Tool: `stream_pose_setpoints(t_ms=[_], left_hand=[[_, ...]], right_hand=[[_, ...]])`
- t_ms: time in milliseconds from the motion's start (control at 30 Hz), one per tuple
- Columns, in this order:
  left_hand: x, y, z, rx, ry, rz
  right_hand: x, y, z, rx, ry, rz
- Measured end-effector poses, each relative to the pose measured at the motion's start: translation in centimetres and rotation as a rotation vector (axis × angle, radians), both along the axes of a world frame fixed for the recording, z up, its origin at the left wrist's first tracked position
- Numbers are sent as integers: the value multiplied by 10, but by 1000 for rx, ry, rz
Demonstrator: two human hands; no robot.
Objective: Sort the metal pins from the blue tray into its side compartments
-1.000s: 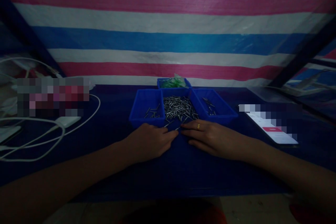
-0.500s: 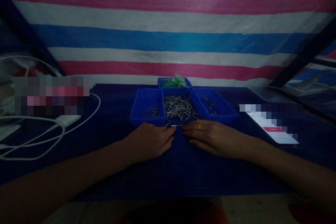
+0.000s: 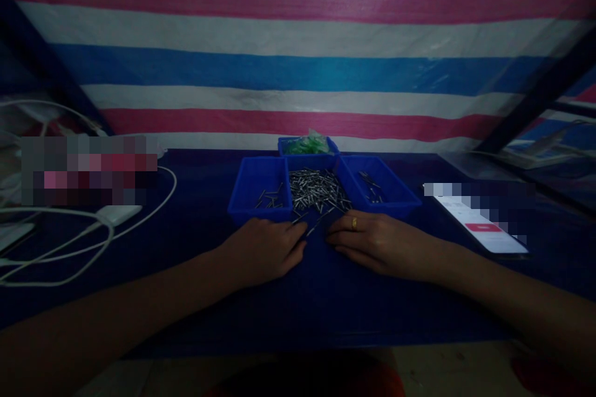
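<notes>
My left hand (image 3: 267, 250) rests on the table just in front of the bins, its fingers bent and drawn together. At its fingertips a thin metal pin (image 3: 316, 225) lies slanted, pointing up and right toward the pile. Another pin (image 3: 299, 218) shows just behind these fingers. My right hand (image 3: 375, 242), with a gold ring on one finger, lies palm down to the right, fingers stretched and a little apart from the pin. Beyond both hands, a heap of metal pins (image 3: 319, 189) fills the middle bin and spreads at its front.
A left blue bin (image 3: 237, 189) and right blue bin (image 3: 395, 189) each hold several pins. Behind, a small bin (image 3: 280, 147) holds a green plastic bag (image 3: 307, 144). A lit phone (image 3: 493, 236) lies right; a white adapter (image 3: 120, 214) and cables (image 3: 112, 242) lie left on the table (image 3: 326, 310).
The pin between my hands has turned from lying level to slanting, its near end by my left fingertips. My right fingertips have drawn back slightly to the right.
</notes>
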State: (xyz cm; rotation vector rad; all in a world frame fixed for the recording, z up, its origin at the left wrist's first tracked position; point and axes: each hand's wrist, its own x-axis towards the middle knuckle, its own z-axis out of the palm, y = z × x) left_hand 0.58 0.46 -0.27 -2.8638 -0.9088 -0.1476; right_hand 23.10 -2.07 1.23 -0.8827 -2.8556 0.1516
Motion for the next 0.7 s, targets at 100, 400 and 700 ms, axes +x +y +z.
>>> stream_pose_setpoints(t_ms=[100, 400, 700], left_hand=[[0, 0, 1, 0, -7, 1], [0, -1, -3, 54, -40, -49], [8, -2, -7, 5, -57, 10]], right_hand=[[0, 0, 0, -9, -12, -9], [-5, -2, -1, 68, -6, -39], [-11, -2, -6, 42, 37, 32]])
